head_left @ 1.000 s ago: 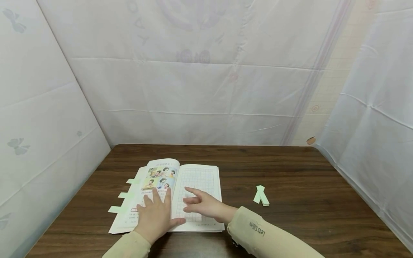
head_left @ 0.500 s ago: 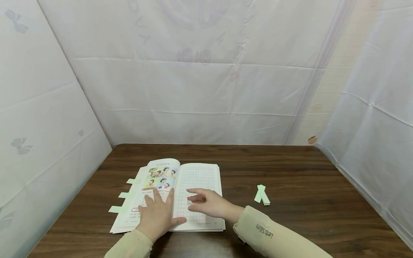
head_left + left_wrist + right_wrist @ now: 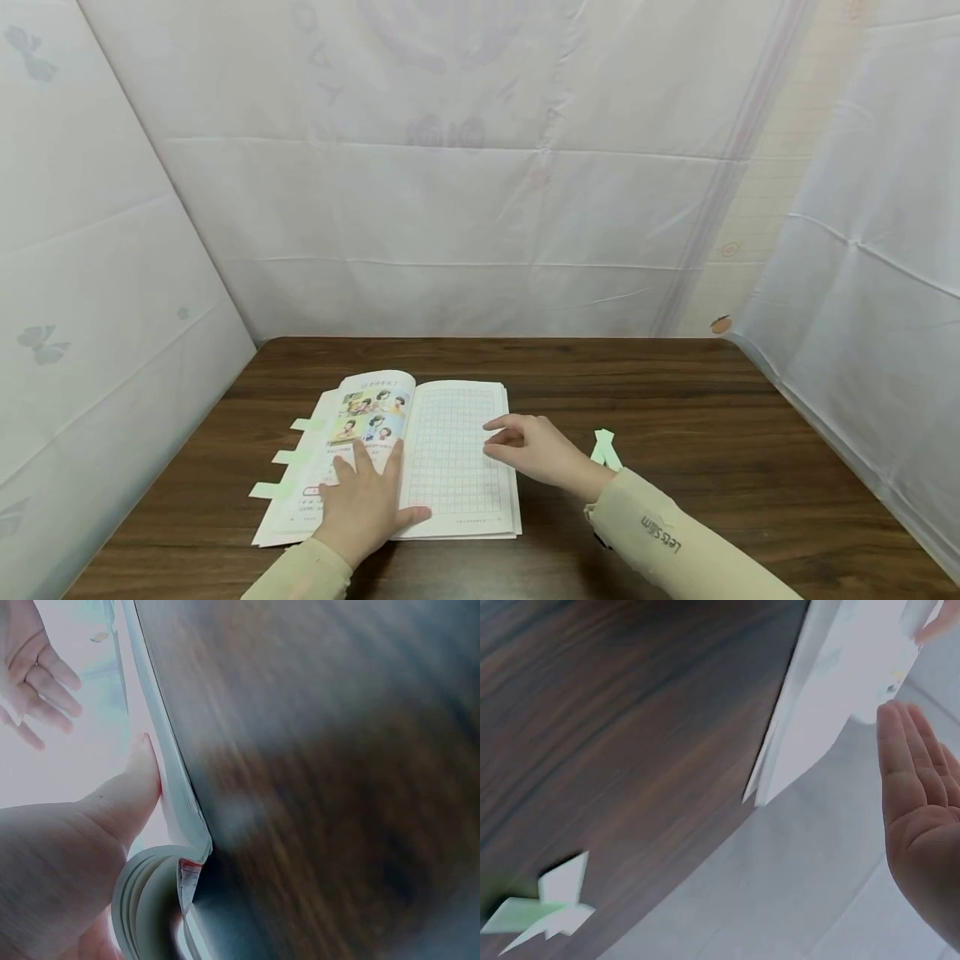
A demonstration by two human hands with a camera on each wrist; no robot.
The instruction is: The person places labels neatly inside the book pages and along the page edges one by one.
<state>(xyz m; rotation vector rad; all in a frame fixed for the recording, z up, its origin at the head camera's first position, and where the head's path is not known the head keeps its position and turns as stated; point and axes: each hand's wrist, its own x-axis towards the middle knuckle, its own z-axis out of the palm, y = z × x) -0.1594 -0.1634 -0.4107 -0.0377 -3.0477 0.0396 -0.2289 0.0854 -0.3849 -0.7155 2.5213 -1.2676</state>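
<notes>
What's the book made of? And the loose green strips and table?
Book: matt-looking paper, with thin, curving pages. Loose green strips: probably paper or card, flat and dull. Table: perhaps wood or laminate, dark-grained with slight sheen.

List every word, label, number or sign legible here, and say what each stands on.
"Letsslim": dark lettering on the right sleeve; whether the second s is a capital is unclear.
Left page: a heading and lines of print, too small to read.
Right page: a line of print at the foot, too small to read.
Back cloth: faint, pale lettering, too washed out to read surely.
</notes>
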